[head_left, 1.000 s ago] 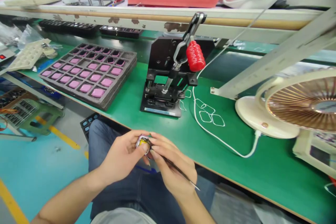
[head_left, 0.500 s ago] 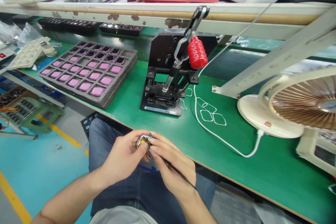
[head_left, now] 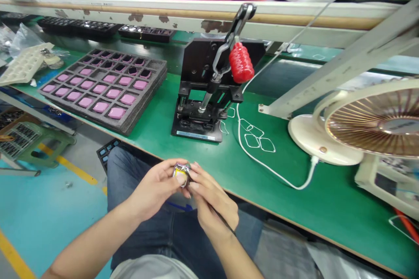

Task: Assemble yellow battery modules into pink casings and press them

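1. Head view, hands: both hands work in front of and below the hand toggle press (head_left: pixel 203 59), past the edge of the green counter (head_left: pixel 327 209) and above the person's jeans (head_left: pixel 131 178). The left hand (head_left: pixel 153 189) and right hand (head_left: pixel 209 202) meet around a small silver-rimmed part (head_left: pixel 181 175) with a yellow face. The part sits in the hands, clear of the press and off the counter.

2. Finger state: the left thumb and fingers pinch the part from its left side. The right fingers (head_left: pixel 199 183) curl in and press against its right side. Neither hand is spread.

3. Tool: slim dark tweezers (head_left: pixel 225 222) lie along the right hand, their working tips hidden behind the fingers. Cannot tell whether the tips touch the part.

4. Change: compared with the half-second-earlier picture, the yellow face is turned more toward the camera, and less of the tweezers shows beyond the right hand. The part is being handled in the fingers, not at the press.

5. Surroundings: left of the press sits a dark foam tray (head_left: pixel 127 127) holding rows of pink pieces (head_left: pixel 116 112). Right of the press lie white wire loops (head_left: pixel 252 141), and farther right stands a desk fan (head_left: pixel 376 124). The press's red handle grip (head_left: pixel 241 62) stands raised.
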`<state>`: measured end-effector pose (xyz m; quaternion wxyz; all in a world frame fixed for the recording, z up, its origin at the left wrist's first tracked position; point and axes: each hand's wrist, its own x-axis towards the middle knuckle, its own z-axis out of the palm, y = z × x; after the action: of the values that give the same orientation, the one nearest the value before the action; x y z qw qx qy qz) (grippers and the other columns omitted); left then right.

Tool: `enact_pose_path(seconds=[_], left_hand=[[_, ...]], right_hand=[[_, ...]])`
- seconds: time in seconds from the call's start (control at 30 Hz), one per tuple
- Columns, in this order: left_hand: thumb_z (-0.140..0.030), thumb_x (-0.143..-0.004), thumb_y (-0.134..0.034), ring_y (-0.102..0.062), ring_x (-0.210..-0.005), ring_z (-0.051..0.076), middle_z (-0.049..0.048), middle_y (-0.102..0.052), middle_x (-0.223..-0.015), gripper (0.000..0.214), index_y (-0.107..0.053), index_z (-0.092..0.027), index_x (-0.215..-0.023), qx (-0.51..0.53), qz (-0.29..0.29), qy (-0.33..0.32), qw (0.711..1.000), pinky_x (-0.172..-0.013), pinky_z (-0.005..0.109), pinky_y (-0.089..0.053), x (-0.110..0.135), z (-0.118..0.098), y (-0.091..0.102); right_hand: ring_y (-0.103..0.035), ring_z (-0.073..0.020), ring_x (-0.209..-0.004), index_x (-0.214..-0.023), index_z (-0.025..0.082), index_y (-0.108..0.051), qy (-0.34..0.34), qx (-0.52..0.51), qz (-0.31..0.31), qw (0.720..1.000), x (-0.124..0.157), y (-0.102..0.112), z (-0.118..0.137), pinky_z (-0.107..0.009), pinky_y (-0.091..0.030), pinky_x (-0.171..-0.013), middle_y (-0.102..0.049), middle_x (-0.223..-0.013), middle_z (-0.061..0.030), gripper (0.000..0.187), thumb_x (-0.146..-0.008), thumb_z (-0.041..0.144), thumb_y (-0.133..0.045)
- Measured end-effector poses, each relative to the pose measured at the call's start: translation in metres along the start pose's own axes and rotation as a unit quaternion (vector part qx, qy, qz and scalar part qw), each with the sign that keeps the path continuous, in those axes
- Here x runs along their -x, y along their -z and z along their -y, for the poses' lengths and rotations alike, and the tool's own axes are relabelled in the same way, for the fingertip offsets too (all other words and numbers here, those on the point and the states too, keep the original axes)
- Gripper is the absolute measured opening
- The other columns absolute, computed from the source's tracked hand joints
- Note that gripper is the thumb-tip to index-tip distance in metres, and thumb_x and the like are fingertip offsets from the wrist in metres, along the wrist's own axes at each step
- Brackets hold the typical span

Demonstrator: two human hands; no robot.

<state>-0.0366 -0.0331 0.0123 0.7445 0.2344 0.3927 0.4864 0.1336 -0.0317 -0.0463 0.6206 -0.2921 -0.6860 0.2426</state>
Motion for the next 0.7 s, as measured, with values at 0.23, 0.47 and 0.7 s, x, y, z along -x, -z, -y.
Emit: enact_pose_path(seconds=[0.23,0.47,0.7], left_hand=[[-0.024,-0.087,-0.089,-0.078,-0.084,0.021,0.0155,-0.081,-0.113,0.030,-0.080,-0.016,-0.114,0.062,-0.033,0.060,0.996,-0.072,0.028,-0.062,-0.016,0.003,-0.003],[-0.023,-0.085,-0.089,-0.076,-0.080,0.020,0.0169,-0.080,-0.113,0.034,-0.081,-0.014,-0.116,0.047,-0.011,0.099,0.994,-0.062,0.025,-0.058,-0.021,0.016,-0.004],[-0.029,-0.089,-0.086,-0.079,-0.099,0.030,0.0216,-0.075,-0.136,0.042,-0.080,-0.016,-0.128,0.009,-0.029,0.133,0.991,-0.074,0.033,-0.065,-0.007,0.019,0.001]], right_hand=[[-0.080,-0.0309,-0.110,-0.115,0.027,-0.082,-0.082,0.115,-0.191,0.971,-0.030,0.047,0.006,-0.056,-0.066,-0.103,-0.082,-0.118,-0.0067,0.025,-0.096,0.011,-0.075],[-0.079,-0.0298,-0.089,-0.097,0.015,-0.083,-0.222,0.379,-0.047,0.897,-0.122,0.158,-0.052,-0.044,-0.061,-0.091,-0.083,-0.094,-0.0135,0.032,-0.098,0.045,-0.071],[-0.074,-0.0266,-0.084,-0.089,0.018,-0.078,-0.210,0.391,-0.018,0.896,-0.116,0.175,-0.048,-0.040,-0.056,-0.087,-0.078,-0.084,-0.0091,0.046,-0.110,0.046,-0.049]])
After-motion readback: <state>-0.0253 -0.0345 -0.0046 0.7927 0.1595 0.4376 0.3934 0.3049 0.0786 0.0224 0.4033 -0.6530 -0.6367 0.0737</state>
